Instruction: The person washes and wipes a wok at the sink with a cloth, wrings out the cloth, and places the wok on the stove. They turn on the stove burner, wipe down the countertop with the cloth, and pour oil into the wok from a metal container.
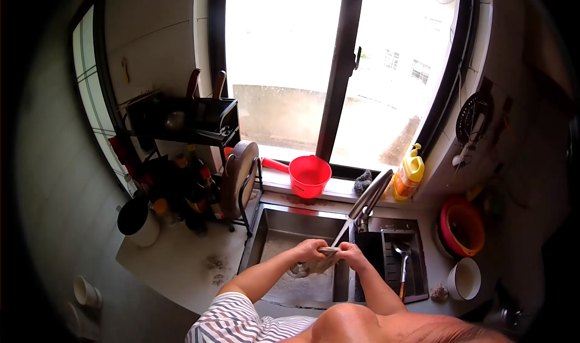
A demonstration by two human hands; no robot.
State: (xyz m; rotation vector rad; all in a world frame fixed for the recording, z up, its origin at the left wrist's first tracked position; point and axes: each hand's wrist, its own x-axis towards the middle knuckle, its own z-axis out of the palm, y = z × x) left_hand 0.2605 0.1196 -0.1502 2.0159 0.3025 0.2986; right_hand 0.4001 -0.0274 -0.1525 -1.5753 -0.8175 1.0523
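Observation:
My left hand (310, 250) and my right hand (352, 256) are close together above the sink basin (272, 222). Between them they pinch a limp, greyish-beige piece (323, 263) that looks like a wet cloth, though its kind is not certain. Its lower part hangs toward the drain. A silver faucet (373, 193) leans in from the upper right, and a pale stream comes down from its end to my fingers. The fingers of both hands are closed at the piece's upper edge.
A red dipper (309, 177), a dark scouring pad (362, 182) and a yellow bottle (409, 175) stand on the windowsill. Right of the basin, a ladle (403, 264) lies in a smaller sink. A round cutting board (239, 180) leans in a rack; a white pot (140, 223) stands left.

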